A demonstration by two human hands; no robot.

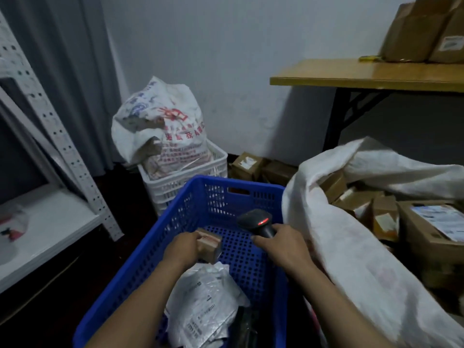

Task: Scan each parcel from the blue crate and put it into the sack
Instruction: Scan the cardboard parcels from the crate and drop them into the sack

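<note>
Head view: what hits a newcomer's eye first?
The bright blue perforated plastic crate at bottom centre, where the left hand grips a small brown cardboard parcel and the right hand holds a black handheld scanner glowing red. Right of it gapes a big white woven sack holding brown boxes.

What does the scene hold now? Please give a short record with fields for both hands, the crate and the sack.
left hand: grips a small cardboard parcel inside the blue crate
right hand: holds a barcode scanner, red light on
blue crate: also holds a grey plastic mailer
sack: white, open, right of the crate, cardboard boxes inside
</note>
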